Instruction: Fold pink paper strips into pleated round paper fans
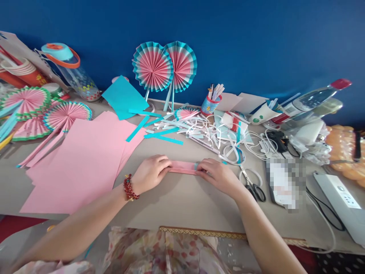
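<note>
Between my two hands a narrow folded pink paper strip (184, 166) lies low over the desk, with a bit of blue near its right end. My left hand (152, 173) pinches the strip's left end, and a dark red bead bracelet (130, 188) circles that wrist. At the other end, the fingers of my right hand (218, 175) are closed on the paper. Large pink sheets (85, 160) are stacked left of my left hand. Past my hands lie blue paper strips (164, 133) and a heap of white paper scraps (199, 127).
Two round pleated paper fans (152, 68) stand against the blue wall; more fans (67, 114) lie at left. Scissors (252, 186), a phone (281, 182) and a power strip (340, 201) are on the right. A pen cup (210, 104) and bottles (310, 101) stand behind.
</note>
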Demonstrator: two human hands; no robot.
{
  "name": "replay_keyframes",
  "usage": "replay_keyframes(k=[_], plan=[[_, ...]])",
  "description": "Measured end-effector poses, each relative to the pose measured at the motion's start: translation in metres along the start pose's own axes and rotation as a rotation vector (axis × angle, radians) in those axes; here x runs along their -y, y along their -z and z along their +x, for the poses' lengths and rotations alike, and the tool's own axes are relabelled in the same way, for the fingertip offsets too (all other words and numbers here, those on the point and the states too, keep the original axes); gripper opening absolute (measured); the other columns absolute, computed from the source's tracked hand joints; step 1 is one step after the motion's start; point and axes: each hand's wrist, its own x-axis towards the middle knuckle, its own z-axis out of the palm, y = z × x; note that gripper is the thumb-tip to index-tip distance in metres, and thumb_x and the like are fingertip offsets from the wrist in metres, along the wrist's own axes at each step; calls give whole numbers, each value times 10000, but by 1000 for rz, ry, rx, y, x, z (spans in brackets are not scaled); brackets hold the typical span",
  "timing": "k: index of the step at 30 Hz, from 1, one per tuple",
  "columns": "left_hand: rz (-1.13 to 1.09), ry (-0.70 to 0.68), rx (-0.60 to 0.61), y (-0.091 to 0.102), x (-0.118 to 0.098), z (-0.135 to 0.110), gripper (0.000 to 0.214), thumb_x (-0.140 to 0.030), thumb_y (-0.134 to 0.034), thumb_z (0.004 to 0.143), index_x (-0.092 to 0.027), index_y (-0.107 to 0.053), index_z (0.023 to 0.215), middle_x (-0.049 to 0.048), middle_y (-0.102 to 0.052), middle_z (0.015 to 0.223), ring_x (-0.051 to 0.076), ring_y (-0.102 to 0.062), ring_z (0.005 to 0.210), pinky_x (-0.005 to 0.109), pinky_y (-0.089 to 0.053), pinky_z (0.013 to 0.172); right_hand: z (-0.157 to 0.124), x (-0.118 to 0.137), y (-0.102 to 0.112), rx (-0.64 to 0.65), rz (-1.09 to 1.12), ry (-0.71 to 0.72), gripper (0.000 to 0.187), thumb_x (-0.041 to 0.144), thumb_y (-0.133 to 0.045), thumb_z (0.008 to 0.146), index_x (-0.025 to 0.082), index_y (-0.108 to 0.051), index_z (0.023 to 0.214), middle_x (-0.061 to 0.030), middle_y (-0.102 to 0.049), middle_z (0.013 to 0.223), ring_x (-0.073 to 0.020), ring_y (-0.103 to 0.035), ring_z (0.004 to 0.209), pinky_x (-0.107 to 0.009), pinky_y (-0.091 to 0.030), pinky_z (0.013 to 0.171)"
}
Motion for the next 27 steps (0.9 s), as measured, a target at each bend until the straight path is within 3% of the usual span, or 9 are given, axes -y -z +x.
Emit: replay_keyframes(k=[5, 10, 15, 27], plan=[[-32, 2, -10, 1, 3, 2, 160, -223, -474, 958, -196, -632, 947, 22, -653, 906, 157, -627, 802, 259, -445, 709, 9, 28, -5, -12, -161, 11, 232, 373, -554, 930, 176, -618, 1033, -106, -656, 990, -254, -571, 970, -339, -420, 834], [3, 28, 8, 3, 3, 5, 154, -207, -503, 932, -187, -655, 921, 18, -651, 859, 152, -619, 751, 252, -422, 647, 36, 47, -23, -9, -201, -14, 296, 408, -461, 976, 160, -622, 984, -110, -665, 959, -232, -585, 914, -303, -396, 770], [-14, 57, 4, 7, 0, 5, 165, -199, -513, 917, -199, -677, 941, 12, -665, 905, 141, -620, 753, 245, -421, 646, 53, 40, -28, 43, -116, -28, 244, 361, -471, 977, 172, -618, 931, -79, -677, 944, -203, -602, 867, -276, -365, 708], [-61, 108, -17, 7, 10, 13, 156, -206, -559, 869, -173, -706, 828, 24, -653, 844, 137, -563, 691, 254, -398, 613, 66, 31, -13, 213, -20, -98, 272, 373, -435, 937, 208, -648, 902, -39, -681, 960, -193, -594, 841, -278, -322, 655]])
